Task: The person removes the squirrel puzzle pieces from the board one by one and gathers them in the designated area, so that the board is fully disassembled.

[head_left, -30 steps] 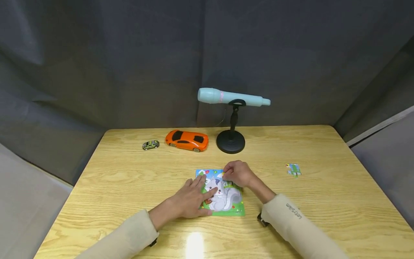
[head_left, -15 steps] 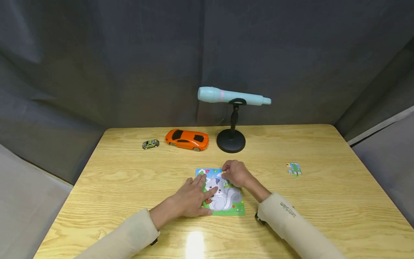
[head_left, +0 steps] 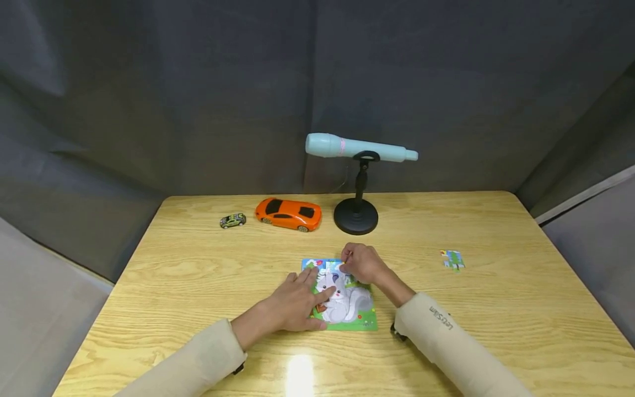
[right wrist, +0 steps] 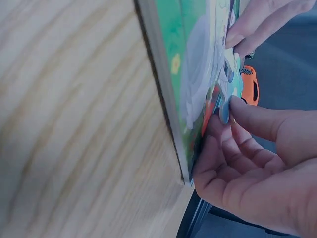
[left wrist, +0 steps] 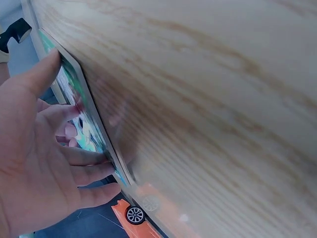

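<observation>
A jigsaw puzzle (head_left: pixel 354 309) with a grey squirrel on a green and blue ground lies flat on the table in the head view. Spread over its left side, my left hand (head_left: pixel 292 303) rests with straight fingers, fingertips touching the picture in the left wrist view. At the upper right corner, my right hand (head_left: pixel 364 264) pinches a puzzle piece (right wrist: pixel 225 110) between thumb and curled fingers. That piece stands tilted against the puzzle surface in the right wrist view. My right fingers hide the corner of the puzzle from above.
A small group of puzzle pieces (head_left: pixel 453 259) lies to the right. Behind the puzzle are a small toy car (head_left: pixel 232 220), an orange toy car (head_left: pixel 289 214) and a light-blue microphone (head_left: pixel 354 147) on a black stand (head_left: pixel 356 215). A dark curtain (head_left: pixel 238 99) hangs beyond the table.
My right forearm has shifted slightly inward, while the right hand stays at the puzzle's upper right corner. My left hand has kept its place on the puzzle.
</observation>
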`<action>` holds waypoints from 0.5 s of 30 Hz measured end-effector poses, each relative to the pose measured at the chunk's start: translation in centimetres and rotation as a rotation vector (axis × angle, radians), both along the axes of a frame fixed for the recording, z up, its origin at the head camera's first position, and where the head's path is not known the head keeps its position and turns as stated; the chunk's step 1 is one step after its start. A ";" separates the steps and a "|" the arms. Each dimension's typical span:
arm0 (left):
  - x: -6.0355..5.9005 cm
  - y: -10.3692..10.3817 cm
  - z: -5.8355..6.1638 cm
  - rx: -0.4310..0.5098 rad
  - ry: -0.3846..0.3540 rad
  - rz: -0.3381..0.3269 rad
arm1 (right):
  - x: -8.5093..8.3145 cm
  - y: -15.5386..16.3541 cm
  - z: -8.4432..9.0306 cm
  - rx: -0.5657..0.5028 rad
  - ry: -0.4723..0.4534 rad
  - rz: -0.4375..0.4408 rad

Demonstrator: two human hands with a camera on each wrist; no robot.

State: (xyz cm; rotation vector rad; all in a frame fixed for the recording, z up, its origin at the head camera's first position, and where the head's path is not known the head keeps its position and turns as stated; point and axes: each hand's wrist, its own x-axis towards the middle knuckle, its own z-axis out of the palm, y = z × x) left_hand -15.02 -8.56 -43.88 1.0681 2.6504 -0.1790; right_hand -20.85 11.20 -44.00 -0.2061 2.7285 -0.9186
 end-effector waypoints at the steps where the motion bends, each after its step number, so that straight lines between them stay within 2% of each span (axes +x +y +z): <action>1: 0.0 0.0 0.0 0.001 0.003 -0.002 | 0.0 0.1 0.0 -0.008 0.002 0.008; 6: 0.0 0.0 -0.1 0.000 0.007 -0.005 | -0.1 0.9 0.0 -0.075 0.015 0.058; 15: 0.0 0.0 0.1 0.010 -0.007 -0.003 | -0.2 3.4 0.8 -0.220 0.005 0.085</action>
